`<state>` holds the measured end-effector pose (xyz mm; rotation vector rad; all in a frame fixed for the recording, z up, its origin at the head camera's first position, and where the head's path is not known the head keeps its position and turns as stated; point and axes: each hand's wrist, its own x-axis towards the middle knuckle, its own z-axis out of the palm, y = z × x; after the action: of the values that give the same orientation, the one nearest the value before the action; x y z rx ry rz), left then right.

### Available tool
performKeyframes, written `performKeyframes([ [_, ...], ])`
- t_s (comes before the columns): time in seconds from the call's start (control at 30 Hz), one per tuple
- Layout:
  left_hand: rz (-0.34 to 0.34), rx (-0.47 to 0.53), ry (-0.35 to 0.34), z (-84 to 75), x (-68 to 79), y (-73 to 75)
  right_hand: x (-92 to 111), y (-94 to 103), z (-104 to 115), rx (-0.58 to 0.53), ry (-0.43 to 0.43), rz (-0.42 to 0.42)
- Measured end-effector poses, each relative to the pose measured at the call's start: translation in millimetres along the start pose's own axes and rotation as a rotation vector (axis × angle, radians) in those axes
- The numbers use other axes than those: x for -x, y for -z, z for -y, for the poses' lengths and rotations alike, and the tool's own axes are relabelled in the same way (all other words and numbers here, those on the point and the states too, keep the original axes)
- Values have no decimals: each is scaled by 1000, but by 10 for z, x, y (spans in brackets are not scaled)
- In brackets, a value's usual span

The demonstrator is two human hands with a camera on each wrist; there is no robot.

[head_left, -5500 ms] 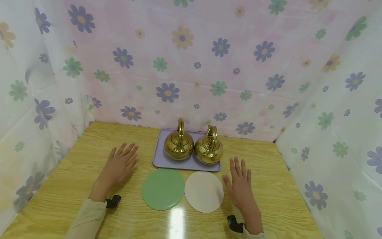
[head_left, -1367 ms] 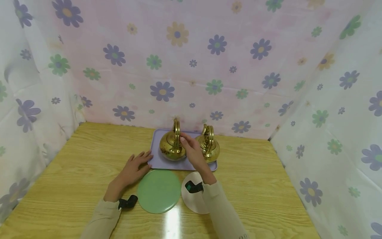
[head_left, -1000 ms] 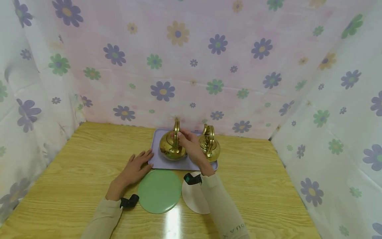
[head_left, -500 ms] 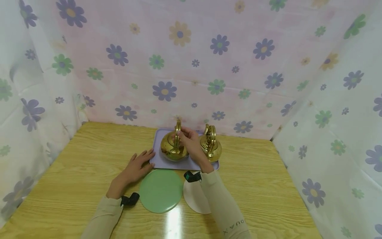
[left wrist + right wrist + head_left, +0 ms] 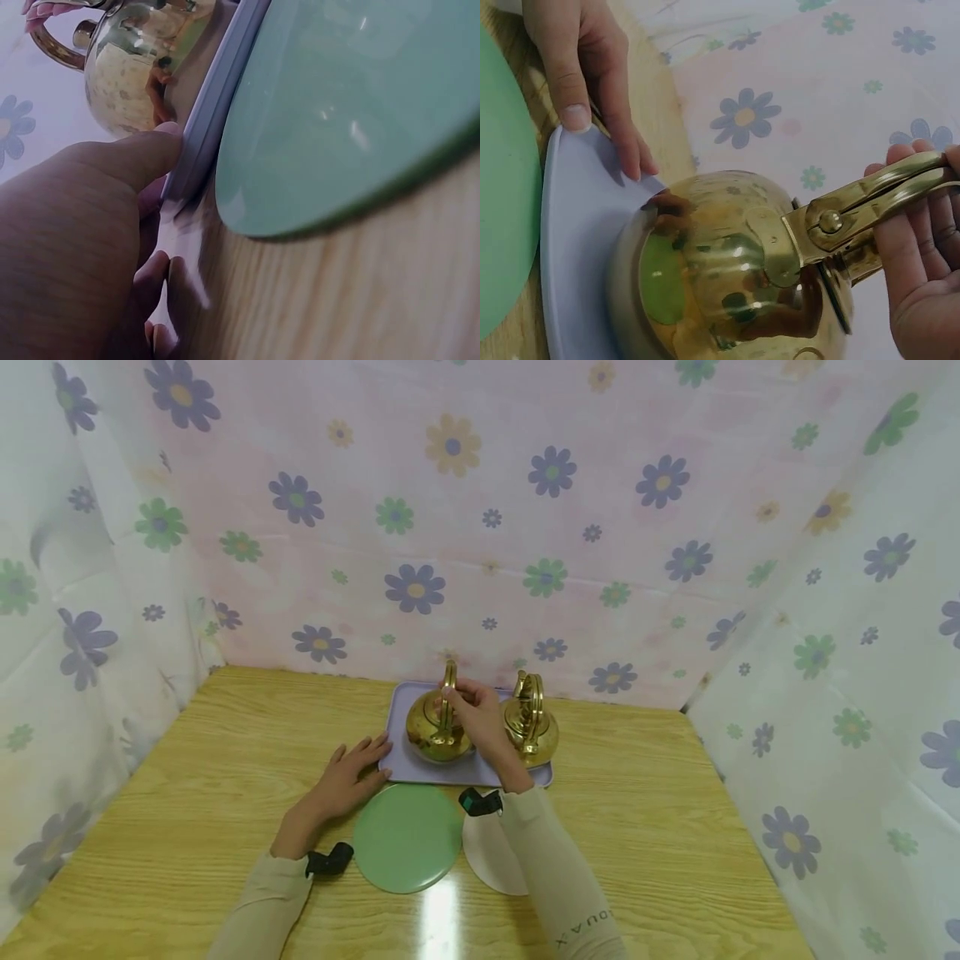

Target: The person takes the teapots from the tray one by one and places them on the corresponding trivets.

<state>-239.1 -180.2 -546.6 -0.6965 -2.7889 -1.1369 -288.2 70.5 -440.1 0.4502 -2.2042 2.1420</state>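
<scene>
Two brass kettles stand side by side on a lilac tray (image 5: 396, 770). My right hand (image 5: 480, 718) reaches to the left kettle (image 5: 431, 737), its thumb and fingers round the upright handle (image 5: 885, 196). The kettle's base is close over the tray. The right kettle (image 5: 543, 739) is partly hidden behind that hand. My left hand (image 5: 345, 783) rests at the tray's left end with fingers extended; in the left wrist view its thumb (image 5: 154, 154) touches the rim.
In front of the tray lie a green round plate (image 5: 407, 839) and a pale round plate (image 5: 491, 852), the latter partly covered by my right forearm. The wooden table (image 5: 660, 843) has flowered cloth (image 5: 480, 552) behind it and at both sides.
Both hands lay open beside the plates at first. The right hand has come to the left kettle's handle, the left to the tray's end. Over the last second little has moved.
</scene>
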Motion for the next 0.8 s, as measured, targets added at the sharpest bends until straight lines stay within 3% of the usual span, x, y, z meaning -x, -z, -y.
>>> performKeyframes([
  [0.23, -3, -4, 14, -7, 7, -22, -1, -34, -70, -84, 57, -11],
  [0.53, -22, 2, 13, -8, 30, -16, 35, -121, -88, -207, 7, -94],
  [0.8, -12, 15, 28, -5, -4, -21, 83, -163, -115, -196, 73, -154],
])
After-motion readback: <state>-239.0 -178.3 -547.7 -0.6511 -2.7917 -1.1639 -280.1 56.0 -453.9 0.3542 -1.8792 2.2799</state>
